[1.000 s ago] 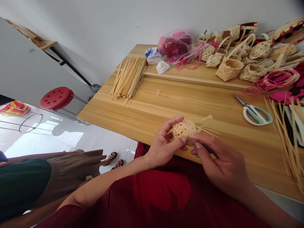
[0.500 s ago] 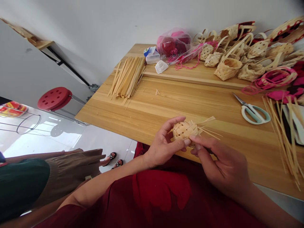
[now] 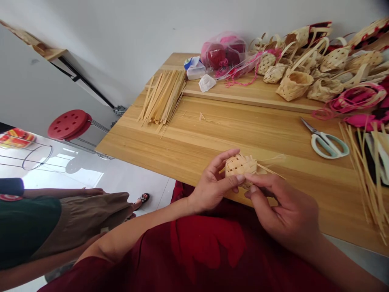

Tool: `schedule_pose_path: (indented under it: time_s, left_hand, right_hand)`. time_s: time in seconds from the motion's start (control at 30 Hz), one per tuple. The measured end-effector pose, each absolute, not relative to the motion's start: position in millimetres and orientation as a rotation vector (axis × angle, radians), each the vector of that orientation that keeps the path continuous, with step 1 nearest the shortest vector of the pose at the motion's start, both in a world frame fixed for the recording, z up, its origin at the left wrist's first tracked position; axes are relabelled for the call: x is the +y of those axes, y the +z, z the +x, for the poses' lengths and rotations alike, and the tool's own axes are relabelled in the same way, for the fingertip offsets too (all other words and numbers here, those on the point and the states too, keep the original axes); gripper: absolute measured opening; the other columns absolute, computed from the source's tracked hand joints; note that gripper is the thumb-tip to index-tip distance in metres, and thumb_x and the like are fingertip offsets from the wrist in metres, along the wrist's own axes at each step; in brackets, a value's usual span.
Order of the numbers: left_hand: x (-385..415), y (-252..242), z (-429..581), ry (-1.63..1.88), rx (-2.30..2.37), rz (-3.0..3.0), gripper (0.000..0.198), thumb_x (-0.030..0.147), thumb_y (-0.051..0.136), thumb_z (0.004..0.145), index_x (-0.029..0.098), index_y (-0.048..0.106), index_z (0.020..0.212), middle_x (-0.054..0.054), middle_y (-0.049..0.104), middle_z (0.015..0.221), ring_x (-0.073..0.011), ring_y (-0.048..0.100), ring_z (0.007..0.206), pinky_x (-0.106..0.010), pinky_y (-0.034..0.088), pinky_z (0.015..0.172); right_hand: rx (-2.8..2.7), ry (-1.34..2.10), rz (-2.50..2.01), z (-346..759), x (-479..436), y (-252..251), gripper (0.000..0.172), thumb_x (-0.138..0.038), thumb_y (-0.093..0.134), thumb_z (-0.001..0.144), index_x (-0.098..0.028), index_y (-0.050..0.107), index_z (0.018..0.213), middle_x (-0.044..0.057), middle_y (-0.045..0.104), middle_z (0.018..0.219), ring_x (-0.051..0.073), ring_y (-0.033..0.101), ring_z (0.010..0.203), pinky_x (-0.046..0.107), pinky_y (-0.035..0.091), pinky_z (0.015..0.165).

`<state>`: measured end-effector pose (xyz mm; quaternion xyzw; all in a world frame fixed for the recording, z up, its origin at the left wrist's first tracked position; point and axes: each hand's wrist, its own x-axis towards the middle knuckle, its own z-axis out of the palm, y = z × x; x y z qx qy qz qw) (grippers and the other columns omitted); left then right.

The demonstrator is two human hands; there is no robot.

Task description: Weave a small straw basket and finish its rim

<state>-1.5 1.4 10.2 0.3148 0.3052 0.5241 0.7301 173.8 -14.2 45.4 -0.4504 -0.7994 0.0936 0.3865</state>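
Observation:
A small woven basket (image 3: 241,165) of pale flat strips is held over the table's near edge, loose strip ends sticking out to its right. My left hand (image 3: 209,180) wraps round its left side, thumb on the front and fingers behind. The thumb and forefinger of my right hand (image 3: 279,198) pinch at its lower right; the exact strip between them is hidden by the fingers. Scissors (image 3: 327,142) with white and pale green handles lie to the right. Long loose strips (image 3: 363,178) rest beyond them at the table's right side.
On the wooden table (image 3: 146,150) lies a strip bundle (image 3: 164,97). Tissues (image 3: 195,69), a bag of pink and red yarn (image 3: 225,52) and several woven baskets (image 3: 294,84) line the back. A person (image 3: 91,211) stands at the left near red stools (image 3: 68,123).
The basket has turned slightly in my hands, and its loose ends have shifted. Both hands keep their grip. The person at the left has moved an arm and a foot.

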Motion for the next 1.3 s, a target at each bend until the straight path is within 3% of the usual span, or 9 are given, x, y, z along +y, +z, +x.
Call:
schedule_pose_path:
  time_s: [0.2, 0.43, 0.6, 0.87, 1.07, 1.3]
  left_hand:
    - [1, 12, 3, 1.122, 0.669, 0.575, 0.068, 0.024, 0.089, 0.079, 0.031, 0.063, 0.141, -0.001, 0.066, 0.109, -0.0094, 0.059, 0.081, -0.019, 0.05, 0.064]
    - [0, 15, 0, 1.154, 0.717, 0.569, 0.067, 0.025, 0.092, 0.076, 0.032, 0.061, 0.136, -0.003, 0.062, 0.126, -0.0118, 0.063, 0.089, -0.022, 0.056, 0.068]
    - [-2, 15, 2, 1.149, 0.748, 0.582, 0.067, 0.028, 0.092, 0.076, 0.032, 0.058, 0.135, -0.005, 0.056, 0.133, -0.0181, 0.066, 0.1, -0.028, 0.064, 0.073]
    - [-3, 15, 5, 1.201, 0.75, 0.621, 0.069, 0.031, 0.092, 0.076, 0.029, 0.054, 0.134, -0.005, 0.058, 0.127, -0.0148, 0.066, 0.091, -0.024, 0.062, 0.067]
    - [-1, 12, 4, 1.205, 0.727, 0.61, 0.069, 0.028, 0.092, 0.077, 0.03, 0.055, 0.136, -0.004, 0.061, 0.124, -0.0141, 0.064, 0.096, -0.022, 0.059, 0.074]
    - [-2, 17, 7, 1.202, 0.741, 0.562, 0.068, 0.027, 0.091, 0.076, 0.028, 0.054, 0.134, -0.003, 0.062, 0.117, -0.0111, 0.063, 0.083, -0.022, 0.058, 0.066]
  right_hand:
    - [-1.99, 0.305, -1.229, 172, -18, 46, 0.029, -0.014, 0.063, 0.091, -0.028, 0.07, 0.115, -0.001, 0.082, 0.094, 0.016, 0.077, 0.071, 0.028, 0.06, 0.067]
    - [-1.872, 0.543, -1.312, 170, -15, 43, 0.031, -0.015, 0.064, 0.088, -0.029, 0.068, 0.115, -0.003, 0.076, 0.085, 0.014, 0.071, 0.062, 0.026, 0.057, 0.061]
    - [-1.793, 0.724, -1.336, 169, -14, 35, 0.03, -0.013, 0.062, 0.087, -0.029, 0.065, 0.112, -0.005, 0.068, 0.072, 0.017, 0.072, 0.063, 0.027, 0.056, 0.055]
    - [-1.692, 0.883, -1.274, 164, -13, 35, 0.024, -0.014, 0.06, 0.092, -0.028, 0.063, 0.111, -0.001, 0.077, 0.086, 0.018, 0.076, 0.07, 0.028, 0.062, 0.062]
    - [-1.708, 0.848, -1.266, 163, -13, 34, 0.024, -0.016, 0.064, 0.094, -0.028, 0.066, 0.114, 0.002, 0.081, 0.1, 0.019, 0.079, 0.076, 0.032, 0.064, 0.071]
    - [-1.838, 0.614, -1.306, 163, -14, 39, 0.026, -0.014, 0.063, 0.091, -0.028, 0.069, 0.112, -0.002, 0.08, 0.092, 0.017, 0.078, 0.074, 0.028, 0.06, 0.067]
